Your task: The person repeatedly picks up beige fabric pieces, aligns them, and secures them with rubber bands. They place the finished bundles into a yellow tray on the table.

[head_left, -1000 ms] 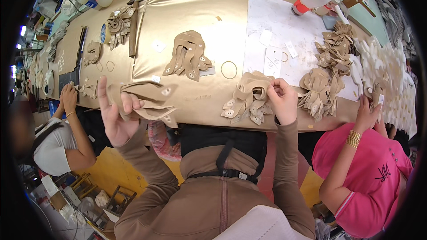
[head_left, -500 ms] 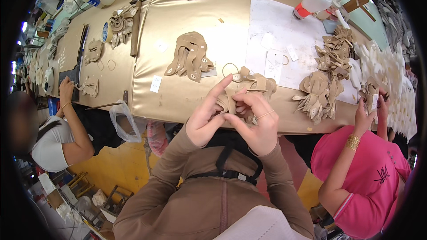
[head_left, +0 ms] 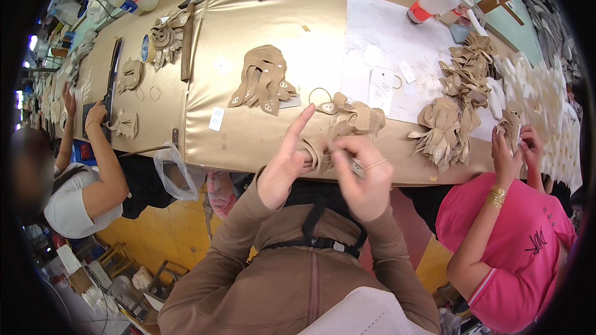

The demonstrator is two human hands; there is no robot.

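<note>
Left hand [head_left: 279, 177] grasps tan strips [head_left: 316, 154] at near side of table [head_left: 298, 18]; right hand [head_left: 366, 181] blurred just right, can't tell its grip; strip pile [head_left: 361, 119] beyond.

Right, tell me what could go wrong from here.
1. The strips in the left hand are right by the pile, so the two might get mixed.
2. The thin loop lies at the pile's far side; shifting pieces could cover it or push it away.
3. The plastic bag hangs over the table's near edge, so a bump might pull it off.
</note>
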